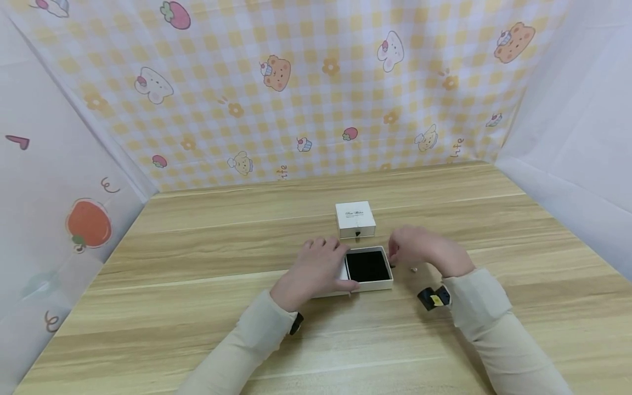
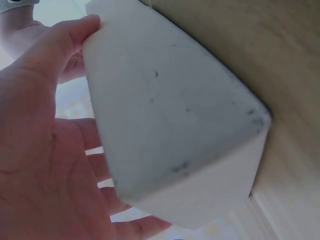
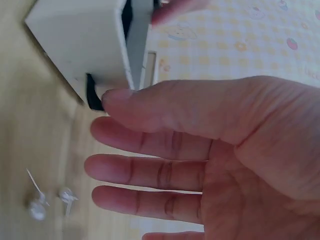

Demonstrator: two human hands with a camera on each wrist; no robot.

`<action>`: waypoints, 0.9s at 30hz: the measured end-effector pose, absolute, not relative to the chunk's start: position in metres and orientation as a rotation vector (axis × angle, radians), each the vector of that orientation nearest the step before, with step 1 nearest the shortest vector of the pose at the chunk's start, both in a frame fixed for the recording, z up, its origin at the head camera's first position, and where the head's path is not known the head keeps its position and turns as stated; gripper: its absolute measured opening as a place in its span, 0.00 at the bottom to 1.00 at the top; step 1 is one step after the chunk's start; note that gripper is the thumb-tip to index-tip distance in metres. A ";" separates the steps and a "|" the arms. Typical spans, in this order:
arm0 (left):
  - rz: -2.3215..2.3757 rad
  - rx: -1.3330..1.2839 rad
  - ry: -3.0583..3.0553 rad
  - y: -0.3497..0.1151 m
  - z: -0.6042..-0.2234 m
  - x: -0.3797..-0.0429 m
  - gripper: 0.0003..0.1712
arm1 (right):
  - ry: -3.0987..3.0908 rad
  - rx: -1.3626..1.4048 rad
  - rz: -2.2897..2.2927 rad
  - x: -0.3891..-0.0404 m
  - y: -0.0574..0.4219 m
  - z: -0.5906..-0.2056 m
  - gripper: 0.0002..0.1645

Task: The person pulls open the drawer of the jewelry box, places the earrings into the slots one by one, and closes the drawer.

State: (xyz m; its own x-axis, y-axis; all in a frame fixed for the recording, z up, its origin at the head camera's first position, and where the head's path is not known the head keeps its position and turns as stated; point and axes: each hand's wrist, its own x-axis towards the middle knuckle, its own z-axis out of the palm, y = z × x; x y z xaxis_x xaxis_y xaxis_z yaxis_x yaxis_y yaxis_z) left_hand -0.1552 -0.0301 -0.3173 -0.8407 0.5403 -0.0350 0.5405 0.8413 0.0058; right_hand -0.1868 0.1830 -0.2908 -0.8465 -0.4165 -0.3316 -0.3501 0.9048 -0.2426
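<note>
A white drawer-style jewelry box lies on the table, its tray [image 1: 367, 267] pulled out to show a black lining. My left hand [image 1: 318, 271] grips the box's outer sleeve [image 2: 170, 105], thumb on the near side and fingers along the far side. At the tray's right end, my right hand [image 1: 417, 249] pinches the small black pull tab [image 3: 93, 94] between thumb and index finger; the other fingers extend below. Two pearl-like stud earrings [image 3: 37, 207] lie on the wood beside this hand. Most of the sleeve is hidden under my left hand in the head view.
A second white box [image 1: 355, 219], closed, with printed lettering and a black tab, stands just behind the pulled-out tray. The wood-grain table [image 1: 197, 236] ends at a checked cloth backdrop [image 1: 316, 99], with white cloth on both sides.
</note>
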 end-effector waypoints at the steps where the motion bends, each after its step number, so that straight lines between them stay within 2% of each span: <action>1: -0.012 0.874 2.980 -0.030 -0.317 -0.155 0.44 | 2.689 -0.561 -0.273 -0.187 0.185 -0.289 0.07; 8: -0.033 0.869 2.984 -0.030 -0.319 -0.155 0.44 | 2.749 -0.589 -0.330 -0.190 0.198 -0.283 0.05; 27: -0.023 0.870 2.990 -0.030 -0.318 -0.155 0.43 | 2.802 -0.383 -0.171 -0.195 0.207 -0.292 0.09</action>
